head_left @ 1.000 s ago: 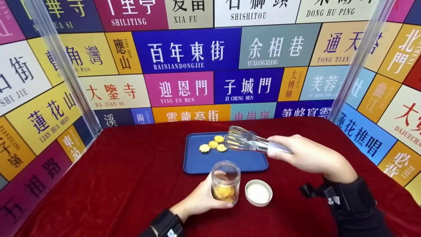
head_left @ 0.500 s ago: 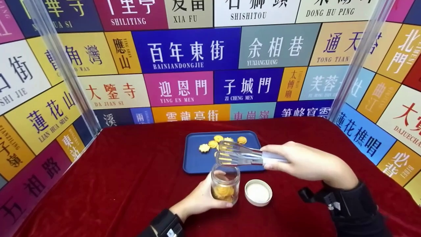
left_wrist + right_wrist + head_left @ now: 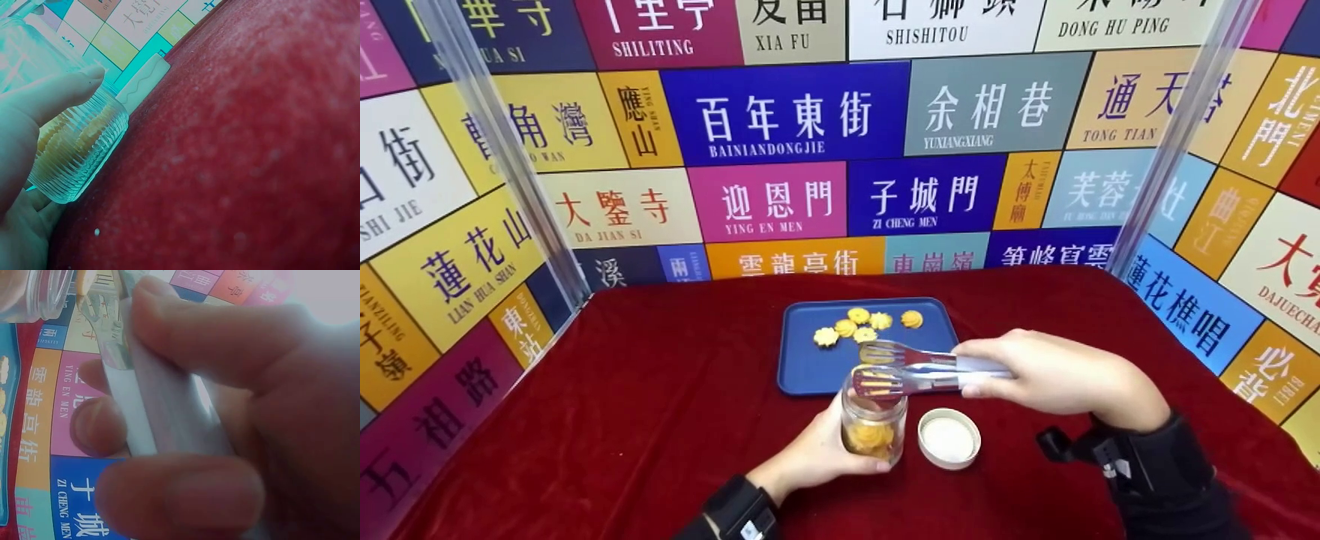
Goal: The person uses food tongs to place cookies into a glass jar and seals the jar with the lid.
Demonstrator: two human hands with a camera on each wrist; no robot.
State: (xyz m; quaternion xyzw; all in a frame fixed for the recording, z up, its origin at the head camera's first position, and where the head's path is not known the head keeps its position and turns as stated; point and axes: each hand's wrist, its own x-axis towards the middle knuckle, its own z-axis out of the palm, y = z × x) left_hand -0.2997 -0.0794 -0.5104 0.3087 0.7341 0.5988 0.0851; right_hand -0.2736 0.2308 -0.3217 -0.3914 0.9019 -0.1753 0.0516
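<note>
My left hand (image 3: 814, 456) grips a clear glass jar (image 3: 894, 412), thumb across its side, with golden piped cookies (image 3: 871, 438) at the bottom. In the left wrist view the ribbed base of the jar (image 3: 84, 163) is close over the red cloth. My right hand (image 3: 1035, 371) holds metal tongs (image 3: 941, 381) by their pale handles. The heads of the tongs hang at and over the jar's open mouth. In the right wrist view a cookie (image 3: 85, 280) shows at the tip of the tongs, beside the jar's rim (image 3: 53, 295).
Behind the jar lies a blue tray (image 3: 814, 375) bearing several flower-shaped cookies (image 3: 826, 337). A round whitish lid (image 3: 949, 441) rests on the red cloth (image 3: 660, 390), right of the jar. Panels with colourful lettering (image 3: 784, 112) stand around the table.
The tongs have come from over the tray's right side, leftward and down, to the jar's mouth. Cookies that they covered on the tray now show. The left hand and jar have stayed put.
</note>
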